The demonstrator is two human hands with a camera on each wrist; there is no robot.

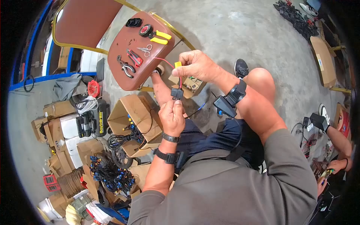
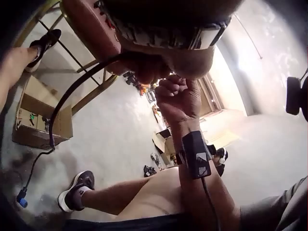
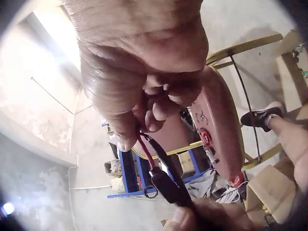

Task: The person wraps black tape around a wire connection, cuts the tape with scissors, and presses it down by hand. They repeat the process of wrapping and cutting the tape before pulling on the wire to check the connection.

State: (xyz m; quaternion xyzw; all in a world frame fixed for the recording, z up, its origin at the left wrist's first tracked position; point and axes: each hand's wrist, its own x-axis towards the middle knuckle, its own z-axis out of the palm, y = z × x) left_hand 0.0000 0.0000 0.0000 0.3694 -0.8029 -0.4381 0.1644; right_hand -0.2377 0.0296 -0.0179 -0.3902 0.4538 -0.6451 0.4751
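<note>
Since the black connector (image 1: 177, 93) looks light and rigid, its body should take a firm hold; it sits between the hands, pinched by the left hand (image 1: 172, 117). The right hand (image 1: 199, 67) pinches the red wire (image 1: 180, 81), probably bendy, at a yellow piece (image 1: 178, 65). Beyond, yellow-handled pliers (image 1: 161, 37) lie on the chair seat (image 1: 116, 73).

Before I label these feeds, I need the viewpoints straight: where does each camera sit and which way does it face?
Head: on the head, facing forward and down at the left hand and right hand; grey shirt and legs show.
Left wrist: on that wrist, looking past the left hand toward the right hand; legs show.
Right wrist: on that wrist, looking along the right hand at the black connector; left hand at bottom edge, a leg at right.
Head and right wrist share the black connector and brown chair.
</note>
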